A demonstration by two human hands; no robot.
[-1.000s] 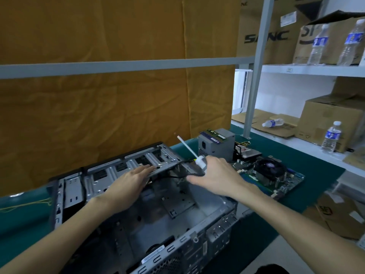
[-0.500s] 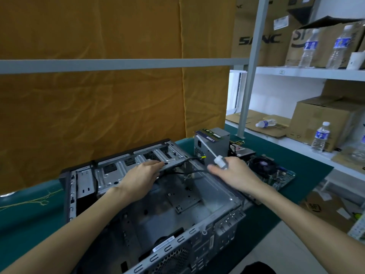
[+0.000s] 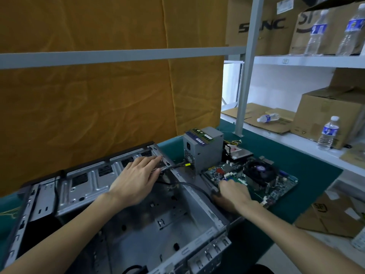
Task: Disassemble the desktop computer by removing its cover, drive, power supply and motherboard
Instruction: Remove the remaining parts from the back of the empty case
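The open grey computer case (image 3: 158, 224) lies on the green mat with its inside bare. My left hand (image 3: 136, 180) rests on the drive cage's edge (image 3: 88, 180), fingers stretched over a black cable (image 3: 197, 187). To the right of the case wall, my right hand (image 3: 233, 196) is low at the motherboard's near edge. Its fingers are curled round a blurred pale screwdriver handle (image 3: 214, 189). The power supply (image 3: 203, 151) stands upright behind, with memory sticks (image 3: 201, 134) on top. A drive (image 3: 241, 153) and the motherboard (image 3: 280, 188) with its black fan (image 3: 258, 171) lie beside it.
A grey shelf post (image 3: 245, 86) rises behind the power supply. White shelves at right carry cardboard boxes (image 3: 325, 113) and water bottles (image 3: 327, 133). An orange cloth (image 3: 98, 105) hangs behind the case. A flattened box (image 3: 331, 216) lies on the floor at right.
My right hand has dropped with the screwdriver from above the case to the motherboard's near edge. My left hand stays on the drive cage.
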